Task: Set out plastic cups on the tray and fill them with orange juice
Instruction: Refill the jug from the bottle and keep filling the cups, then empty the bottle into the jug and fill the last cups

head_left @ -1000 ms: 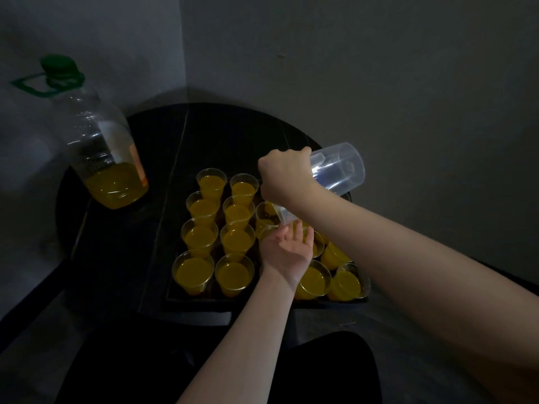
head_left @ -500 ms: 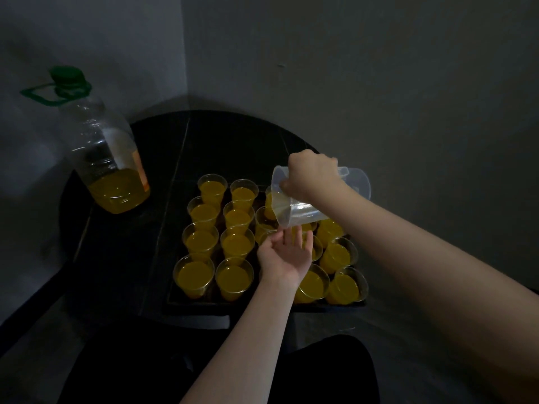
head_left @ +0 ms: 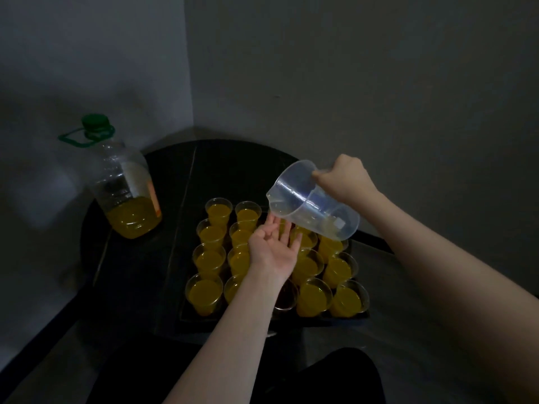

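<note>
Several clear plastic cups (head_left: 204, 293) filled with orange juice stand in rows on a dark tray (head_left: 183, 312). One cup (head_left: 287, 298) near my left forearm looks dark, without juice. My right hand (head_left: 344, 179) grips the handle of a clear, nearly empty jug (head_left: 312, 199), tilted with its spout to the left above the cups. My left hand (head_left: 274, 249) hovers palm-up over the middle cups, fingers straight, just under the jug's rim.
A large clear bottle (head_left: 125, 193) with a green cap and handle stands at the left of the round dark table (head_left: 131, 272), about a quarter full of juice. Walls meet in a corner right behind the table.
The jug has swung back from its steep pouring tilt and risen to the right, its mouth now facing left. My left hand has turned palm-up under it.
</note>
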